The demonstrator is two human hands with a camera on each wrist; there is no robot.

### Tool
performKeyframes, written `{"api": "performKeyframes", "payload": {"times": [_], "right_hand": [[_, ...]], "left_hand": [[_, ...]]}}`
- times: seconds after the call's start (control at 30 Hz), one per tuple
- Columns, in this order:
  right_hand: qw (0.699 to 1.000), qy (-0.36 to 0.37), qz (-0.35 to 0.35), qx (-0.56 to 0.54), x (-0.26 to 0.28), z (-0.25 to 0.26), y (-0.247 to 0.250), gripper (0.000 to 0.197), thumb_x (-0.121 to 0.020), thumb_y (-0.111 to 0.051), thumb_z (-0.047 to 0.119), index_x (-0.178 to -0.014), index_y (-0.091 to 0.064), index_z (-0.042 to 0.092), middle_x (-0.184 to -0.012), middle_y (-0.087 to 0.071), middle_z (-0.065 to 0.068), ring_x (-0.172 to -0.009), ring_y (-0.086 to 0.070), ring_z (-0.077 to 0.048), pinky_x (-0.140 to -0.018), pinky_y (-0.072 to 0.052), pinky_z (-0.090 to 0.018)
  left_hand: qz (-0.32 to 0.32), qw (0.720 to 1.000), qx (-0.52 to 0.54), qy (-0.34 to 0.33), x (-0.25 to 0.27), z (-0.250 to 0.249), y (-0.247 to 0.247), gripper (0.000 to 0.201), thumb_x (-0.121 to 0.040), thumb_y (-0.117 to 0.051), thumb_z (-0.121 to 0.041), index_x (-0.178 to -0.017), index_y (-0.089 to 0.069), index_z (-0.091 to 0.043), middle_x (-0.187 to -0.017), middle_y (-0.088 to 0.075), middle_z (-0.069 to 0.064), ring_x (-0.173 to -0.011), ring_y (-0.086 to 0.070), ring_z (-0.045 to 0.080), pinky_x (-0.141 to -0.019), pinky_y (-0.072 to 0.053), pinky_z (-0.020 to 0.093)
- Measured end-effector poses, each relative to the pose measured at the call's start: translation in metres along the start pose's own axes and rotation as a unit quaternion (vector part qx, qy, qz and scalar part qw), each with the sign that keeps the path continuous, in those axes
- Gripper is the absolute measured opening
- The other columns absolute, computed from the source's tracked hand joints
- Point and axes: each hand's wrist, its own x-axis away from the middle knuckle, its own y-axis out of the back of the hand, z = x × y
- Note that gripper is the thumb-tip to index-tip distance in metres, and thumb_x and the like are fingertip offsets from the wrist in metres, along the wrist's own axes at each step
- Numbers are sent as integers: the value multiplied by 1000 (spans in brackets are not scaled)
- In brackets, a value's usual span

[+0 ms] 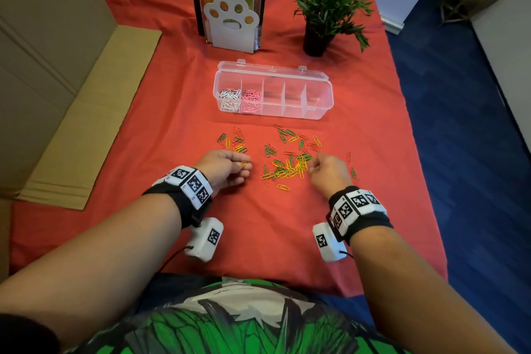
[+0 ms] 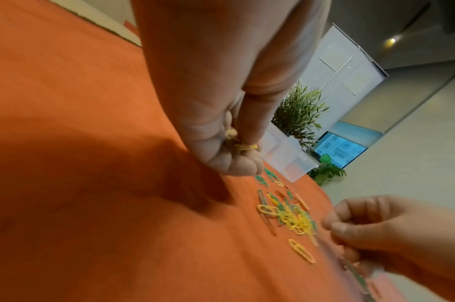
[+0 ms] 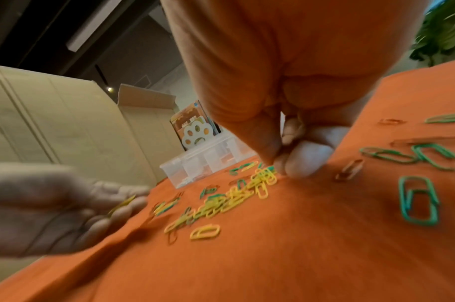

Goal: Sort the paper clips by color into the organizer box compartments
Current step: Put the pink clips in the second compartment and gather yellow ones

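Note:
A clear organizer box (image 1: 326, 108) lies open on the red cloth, with white paper clips (image 1: 230, 98) in its leftmost compartment and pink clips (image 1: 251, 99) in the one beside it. Loose yellow, green and reddish clips are scattered in front of it, thickest in a pile (image 1: 288, 169) between my hands. My left hand (image 1: 244, 165) grips yellow clips (image 2: 246, 147) in curled fingers, just left of the pile. My right hand (image 1: 311, 165) pinches thumb and forefinger on a clip at the pile's right edge (image 3: 272, 168); I cannot tell its colour.
A paw-shaped white bookend (image 1: 230, 23) with books and a potted plant (image 1: 319, 37) stand behind the box. Flat cardboard (image 1: 86, 123) lies along the left. The table's right edge drops to blue floor (image 1: 459, 123). A smaller clip cluster (image 1: 232, 141) lies ahead of my left hand.

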Motion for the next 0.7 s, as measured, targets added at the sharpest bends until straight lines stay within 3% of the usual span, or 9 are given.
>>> {"api": "performKeyframes", "payload": {"times": [0.1, 0.17, 0.23, 0.3, 0.43, 0.5, 0.57, 0.63, 0.7], "right_hand": [[997, 73, 30, 13, 4, 3, -14, 24, -83, -57, 9, -105, -65, 12, -107, -60, -16, -101, -58, -28, -87, -41, -26], [994, 105, 33, 25, 7, 6, -24, 30, -81, -63, 14, -111, -62, 17, -108, -50, -15, -100, -55, -30, -90, -43, -30], [991, 118, 22, 56, 9, 5, -31, 27, -79, -65, 17, -105, -61, 15, -106, -47, -14, -98, -54, -32, -87, -45, -33], [990, 119, 30, 65, 10, 2, -31, 18, -80, -62, 16, -97, -59, 10, -104, -48, -15, -93, -55, -33, -82, -44, -33], [997, 66, 30, -3, 5, -4, -17, 3, -83, -60, 12, -80, -58, 13, -89, -58, -8, -83, -57, -26, -73, -40, -27], [998, 18, 4, -57, 2, -9, -8, 14, -83, -58, 10, -75, -53, 21, -68, -54, 5, -76, -54, -20, -70, -40, -25], [997, -11, -12, -78, -1, -12, -1, 15, -85, -52, 6, -86, -61, 18, -63, -53, 7, -75, -54, -19, -72, -45, -26], [997, -33, -5, -65, -2, -12, 2, 23, -86, -46, 4, -95, -66, 10, -81, -66, -4, -84, -60, -25, -77, -46, -26], [998, -39, 6, -49, -4, -7, -1, 21, -87, -46, 7, -95, -65, 8, -99, -68, -12, -95, -62, -29, -80, -46, -28]], "left_hand": [[34, 997, 44, 45, -4, -6, -9, 29, -92, -34, 0, -88, -60, -14, -65, -70, -4, -50, -64, 2, -50, -52, 16], [39, 995, 71, 63, -5, -7, -13, 21, -92, -41, -9, -86, -60, -14, -57, -69, -6, -49, -64, 2, -50, -53, 17], [28, 995, 75, 53, -7, -6, -17, 11, -91, -51, -15, -83, -59, -17, -56, -67, -6, -47, -62, 2, -48, -52, 17], [7, 997, 73, 33, -12, -1, -19, 12, -89, -57, -9, -79, -57, -16, -54, -65, -6, -45, -61, 2, -47, -52, 18], [3, 998, 54, 13, -15, 4, -22, 20, -89, -51, 2, -80, -58, -15, -62, -67, -4, -47, -62, 1, -47, -51, 16], [-4, 1000, -4, -14, -16, 4, -27, 29, -88, -45, 8, -80, -58, -16, -72, -64, -1, -51, -59, 4, -46, -47, 13], [-25, 992, -105, -61, -18, 5, -32, 34, -85, -43, 9, -76, -58, -20, -69, -58, -1, -55, -49, 10, -45, -41, 16], [-46, 966, -225, -120, -20, 6, -39, 24, -85, -52, -2, -74, -62, -22, -69, -58, -1, -60, -49, 14, -54, -39, 21], [-65, 915, -354, -184, -19, 9, -44, 9, -83, -61, -14, -83, -69, -18, -81, -64, 1, -75, -57, 17, -70, -41, 23]]}}
